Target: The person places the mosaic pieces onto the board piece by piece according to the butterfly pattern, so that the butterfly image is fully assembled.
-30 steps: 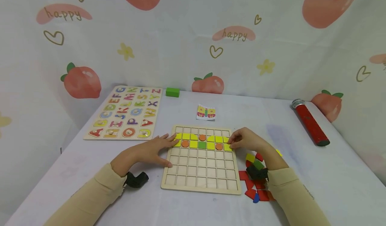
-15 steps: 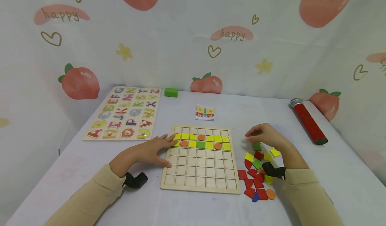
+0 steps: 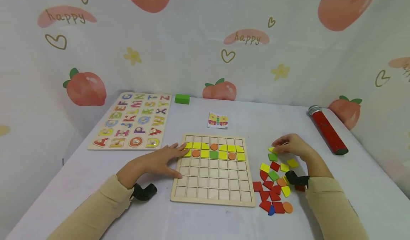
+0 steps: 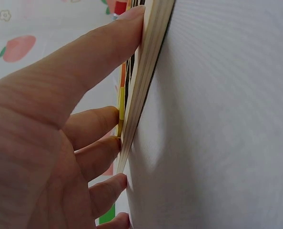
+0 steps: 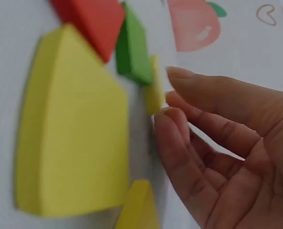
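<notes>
My left hand (image 3: 163, 159) rests on the left edge of a wooden grid board (image 3: 214, 181), thumb and fingers spread; the left wrist view shows its thumb (image 4: 108, 43) on the board's rim. Two rows near the board's far side hold yellow tiles, orange discs (image 3: 214, 147) and one green square (image 3: 213, 155). Right of the board, my right hand (image 3: 292, 146) reaches down to a yellow tile (image 3: 272, 149) at the far end of the loose pieces. In the right wrist view its fingertips are right at that yellow tile (image 5: 155, 86), with the thumb apart from the fingers.
Loose red, yellow, green, orange and blue pieces (image 3: 274, 195) lie right of the board. Behind it is a butterfly pattern card (image 3: 218, 120). An alphabet puzzle board (image 3: 145, 127) and green block (image 3: 182, 99) stand back left, a red microphone (image 3: 329, 131) back right.
My right hand has left the board's right edge, where a yellow tile sits in the grid, and moved right to the loose pieces. My left hand has stayed in place.
</notes>
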{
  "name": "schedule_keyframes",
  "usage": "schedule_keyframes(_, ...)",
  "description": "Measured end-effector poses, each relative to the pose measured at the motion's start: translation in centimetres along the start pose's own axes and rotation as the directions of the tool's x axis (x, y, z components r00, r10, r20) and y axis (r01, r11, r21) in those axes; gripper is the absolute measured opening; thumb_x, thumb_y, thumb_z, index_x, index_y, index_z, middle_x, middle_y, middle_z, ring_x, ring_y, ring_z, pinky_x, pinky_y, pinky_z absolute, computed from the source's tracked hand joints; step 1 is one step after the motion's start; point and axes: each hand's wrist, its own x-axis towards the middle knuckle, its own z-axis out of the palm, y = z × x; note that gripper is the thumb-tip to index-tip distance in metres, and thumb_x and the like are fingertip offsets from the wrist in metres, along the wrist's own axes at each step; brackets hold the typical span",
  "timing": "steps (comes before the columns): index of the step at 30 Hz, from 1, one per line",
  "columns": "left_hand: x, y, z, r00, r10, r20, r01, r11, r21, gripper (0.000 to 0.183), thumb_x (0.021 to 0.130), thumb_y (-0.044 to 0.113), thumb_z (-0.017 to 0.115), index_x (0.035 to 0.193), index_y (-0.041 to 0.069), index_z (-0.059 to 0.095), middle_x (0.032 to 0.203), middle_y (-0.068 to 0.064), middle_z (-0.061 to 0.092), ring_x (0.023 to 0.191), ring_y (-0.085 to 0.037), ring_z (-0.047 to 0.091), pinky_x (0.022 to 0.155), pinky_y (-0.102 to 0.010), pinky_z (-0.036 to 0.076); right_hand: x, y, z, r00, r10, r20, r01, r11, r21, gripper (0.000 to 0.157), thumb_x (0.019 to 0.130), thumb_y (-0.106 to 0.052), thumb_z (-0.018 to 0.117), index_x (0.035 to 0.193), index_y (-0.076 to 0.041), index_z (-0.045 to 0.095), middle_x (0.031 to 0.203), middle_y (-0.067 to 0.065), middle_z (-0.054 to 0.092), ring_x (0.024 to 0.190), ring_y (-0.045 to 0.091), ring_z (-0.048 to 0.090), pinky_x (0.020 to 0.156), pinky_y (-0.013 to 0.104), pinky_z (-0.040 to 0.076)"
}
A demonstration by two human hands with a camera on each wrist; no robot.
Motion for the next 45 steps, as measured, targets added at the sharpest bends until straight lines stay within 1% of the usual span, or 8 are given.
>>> schedule_keyframes(3,0.0,0.0,0.0,1.0,0.009,-0.001,-0.009,1.0,0.003,0.088,0.075,0.05,0.071,0.146,0.016,0.032,0.157,-0.005,0.016,0.145,-0.035,0.006,0.116,-0.056,0.008,0.2,0.3,0.0,1.0,0.022,0.013,-0.022,1.0,-0.017,0.033,0.084,-0.02,0.069,0.108,0.002,0.065,0.095,0.01,0.063,0.082,0.019,0.053,0.072,0.024,0.048)
schedule_keyframes(8,0.0,0.0,-0.1,1.0,-0.01,-0.003,0.01,1.0,0.013,0.089,0.074,0.051,0.071,0.146,0.019,0.031,0.157,-0.001,0.016,0.145,-0.032,0.006,0.116,-0.056,0.009,0.5,0.1,0.1,0.999,0.035,0.023,-0.034,0.999,-0.036,0.032,0.081,-0.02,0.072,0.102,0.003,0.064,0.085,0.006,0.06,0.079,0.019,0.05,0.069,0.023,0.046)
schedule_keyframes(21,0.1,0.0,0.1,1.0,-0.003,-0.008,0.003,1.0,0.024,0.088,0.074,0.052,0.071,0.146,0.019,0.032,0.157,0.0,0.015,0.145,-0.031,0.006,0.116,-0.055,0.01,0.3,-0.8,0.5,0.999,0.029,-0.026,-0.031,0.997,-0.077,0.027,0.079,-0.016,0.074,0.097,0.002,0.064,0.09,0.012,0.063,0.081,0.021,0.052,0.073,0.029,0.047)
schedule_keyframes(30,0.1,0.0,0.2,1.0,-0.016,-0.008,0.016,1.0,0.02,0.089,0.073,0.053,0.071,0.146,0.02,0.032,0.157,0.001,0.016,0.146,-0.03,0.006,0.117,-0.054,0.01,0.8,-1.2,0.8,1.0,-0.014,0.024,0.016,0.998,-0.066,0.026,0.083,-0.015,0.069,0.098,0.005,0.063,0.084,0.008,0.059,0.075,0.018,0.051,0.065,0.024,0.046)
schedule_keyframes(33,0.1,0.0,0.2,1.0,-0.02,-0.007,0.02,1.0,0.017,0.089,0.073,0.052,0.072,0.146,0.02,0.032,0.157,0.001,0.016,0.146,-0.03,0.006,0.117,-0.054,0.01,0.9,-2.0,1.2,0.999,-0.024,0.039,0.026,0.999,-0.035,0.026,0.085,-0.015,0.066,0.1,0.005,0.061,0.084,0.008,0.057,0.073,0.016,0.051,0.064,0.023,0.048)
schedule_keyframes(37,0.1,0.0,0.1,1.0,-0.021,-0.004,0.021,1.0,0.02,0.089,0.074,0.052,0.071,0.146,0.02,0.031,0.157,0.001,0.015,0.146,-0.03,0.006,0.116,-0.055,0.01,1.1,-4.0,1.9,0.996,-0.077,0.048,0.076,0.997,0.028,0.026,0.087,-0.013,0.064,0.104,0.006,0.058,0.086,0.009,0.057,0.071,0.015,0.054,0.067,0.024,0.053)
schedule_keyframes(42,0.1,-0.3,0.2,1.0,0.007,-0.007,-0.007,1.0,0.018,0.089,0.075,0.051,0.071,0.147,0.017,0.03,0.157,-0.002,0.016,0.145,-0.033,0.007,0.115,-0.058,0.01,1.4,-7.0,3.5,0.98,-0.175,0.094,0.168,0.983,0.079,0.027,0.088,-0.01,0.062,0.109,0.007,0.058,0.087,0.012,0.058,0.069,0.015,0.059,0.069,0.028,0.057)
schedule_keyframes(45,0.1,-0.3,0.2,1.0,0.016,-0.008,-0.016,1.0,0.013,0.09,0.075,0.052,0.071,0.147,0.017,0.029,0.157,-0.003,0.016,0.145,-0.033,0.007,0.116,-0.057,0.009,1.6,-9.0,4.9,0.968,-0.211,0.136,0.199,0.975,0.094,0.028,0.088,-0.009,0.061,0.112,0.005,0.058,0.086,0.011,0.058,0.068,0.015,0.059,0.069,0.028,0.057)
